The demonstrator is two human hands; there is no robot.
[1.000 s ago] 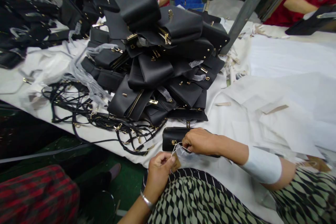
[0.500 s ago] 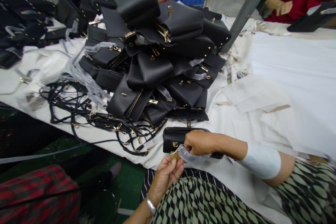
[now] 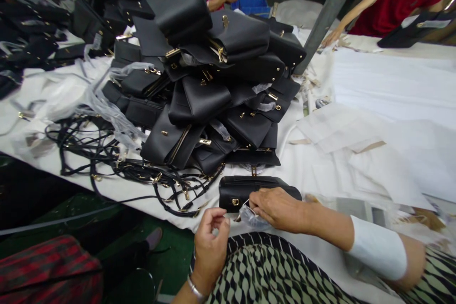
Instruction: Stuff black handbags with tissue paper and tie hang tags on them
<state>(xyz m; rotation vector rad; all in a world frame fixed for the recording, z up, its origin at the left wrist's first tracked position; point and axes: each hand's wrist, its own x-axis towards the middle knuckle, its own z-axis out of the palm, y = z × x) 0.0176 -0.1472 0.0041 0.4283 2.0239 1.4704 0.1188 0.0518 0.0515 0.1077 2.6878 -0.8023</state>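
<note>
A black handbag (image 3: 228,191) with a gold turn clasp lies on the white-covered table just in front of me. My right hand (image 3: 280,206) rests over its front edge, fingers pinched on a thin white tag string (image 3: 250,205). Below those fingers is the bag's handle in clear plastic wrap (image 3: 252,220). Left of it, my left hand (image 3: 212,242) is raised with curled fingers, thumb and forefinger close together; whether anything small is between them I cannot make out. The brown tag is mostly hidden.
A tall pile of black handbags (image 3: 199,99) stands behind the bag. Tangled black straps (image 3: 131,166) with gold clips lie to the left. White sheets (image 3: 342,128) cover the right side, beside a slanted metal post (image 3: 327,14). Co-workers in red (image 3: 399,0) stand across the table.
My left hand has let go of the brown tag and drawn back to the left. My right hand has turned flatter and now pinches the string. A co-worker's arm reaches to the table.
</note>
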